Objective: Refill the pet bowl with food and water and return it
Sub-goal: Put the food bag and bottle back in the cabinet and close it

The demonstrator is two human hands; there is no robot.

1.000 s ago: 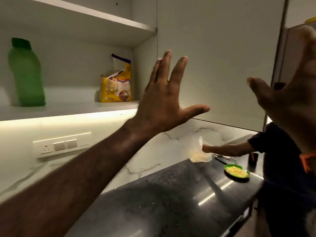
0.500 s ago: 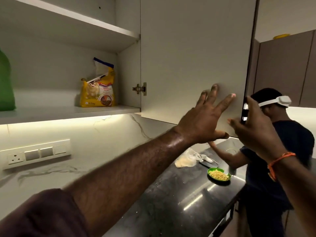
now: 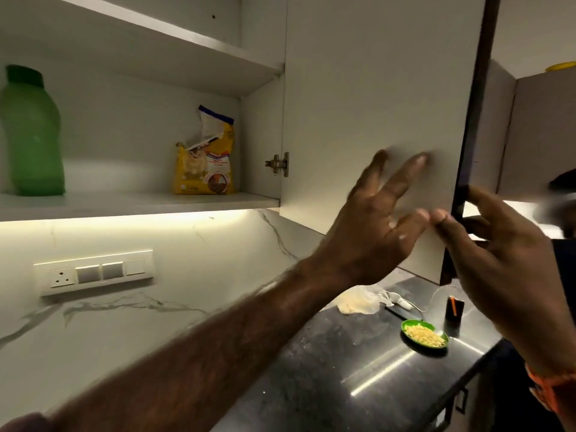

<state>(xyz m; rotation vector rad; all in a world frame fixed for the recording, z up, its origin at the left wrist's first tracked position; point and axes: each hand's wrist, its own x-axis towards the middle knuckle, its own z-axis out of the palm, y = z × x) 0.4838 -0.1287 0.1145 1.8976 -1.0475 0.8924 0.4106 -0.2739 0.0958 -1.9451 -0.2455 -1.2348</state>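
The green pet bowl (image 3: 425, 338), holding yellow food, sits on the dark counter (image 3: 327, 378) as before, but the other person's arm no longer reaches beside it. The left hand (image 3: 371, 235), fingers spread, lies flat on the open cabinet door (image 3: 358, 104). The right hand (image 3: 505, 269) pinches the door's edge.

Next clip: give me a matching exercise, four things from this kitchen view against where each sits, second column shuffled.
1 green bottle
2 yellow food bag
3 green bowl
4 switch panel

A on the dark counter, holding food
B on the wall below the lit shelf
C shelf, far left
D shelf, beside the hinge

Pairs: 1-C, 2-D, 3-A, 4-B
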